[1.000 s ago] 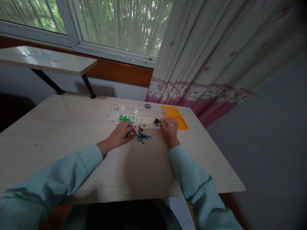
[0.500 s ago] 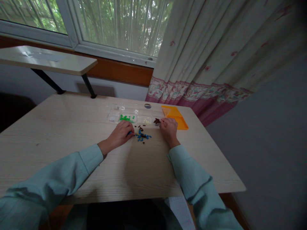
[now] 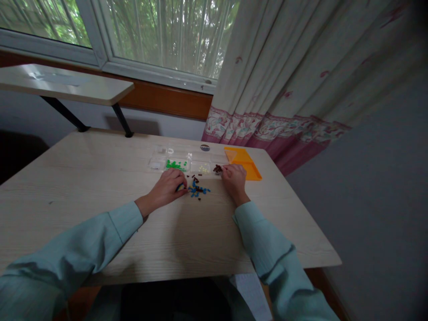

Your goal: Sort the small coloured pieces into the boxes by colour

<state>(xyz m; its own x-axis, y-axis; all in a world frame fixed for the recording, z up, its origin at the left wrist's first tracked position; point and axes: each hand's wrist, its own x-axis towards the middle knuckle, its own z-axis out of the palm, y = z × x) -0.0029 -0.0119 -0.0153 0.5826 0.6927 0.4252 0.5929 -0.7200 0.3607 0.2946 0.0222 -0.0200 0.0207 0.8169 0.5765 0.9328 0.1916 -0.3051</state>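
Note:
My left hand (image 3: 170,186) rests on the table with curled fingers, just left of a loose pile of small blue, yellow and brown building pieces (image 3: 197,190). A bit of blue and yellow shows beneath its fingers. My right hand (image 3: 234,180) is at the right end of a clear compartment box (image 3: 156,164), fingertips pinched beside dark brown pieces (image 3: 217,169). Whatever those fingertips hold is too small to tell. Other compartments hold green pieces (image 3: 175,165) and pale yellow pieces (image 3: 203,169).
An orange tray (image 3: 252,171) lies behind my right hand. A dark oval object (image 3: 205,147) is at the back of the table (image 3: 117,178). To the left rises a shelf (image 3: 100,89) on black legs; a curtain (image 3: 267,89) hangs behind. Papers (image 3: 250,294) are below the front edge.
My left fingers have shifted slightly, and more of the blue and yellow bit beneath them shows. My right hand stays by the brown pieces. The whole view has moved a little.

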